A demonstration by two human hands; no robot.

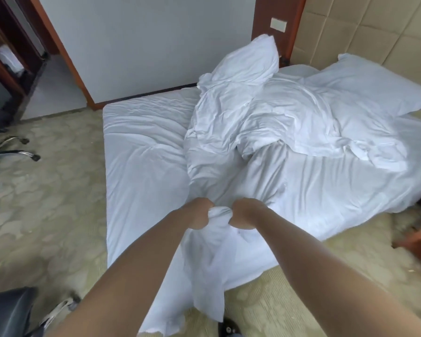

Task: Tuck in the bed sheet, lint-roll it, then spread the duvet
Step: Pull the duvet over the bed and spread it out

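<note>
Left hand (197,212) and right hand (244,214) side by side, both clenched on duvet (253,122) bunched toward 1 o'clock on bed (141,147).

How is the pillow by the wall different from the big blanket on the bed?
The pillow stands propped up at the head of the bed; the duvet lies crumpled in a heap. The pillow is smaller, the duvet sprawls across much of the bed. No hand touches the pillow; both hands grip bunched white bedding nearer the camera. Both are white and wrinkled.
</note>
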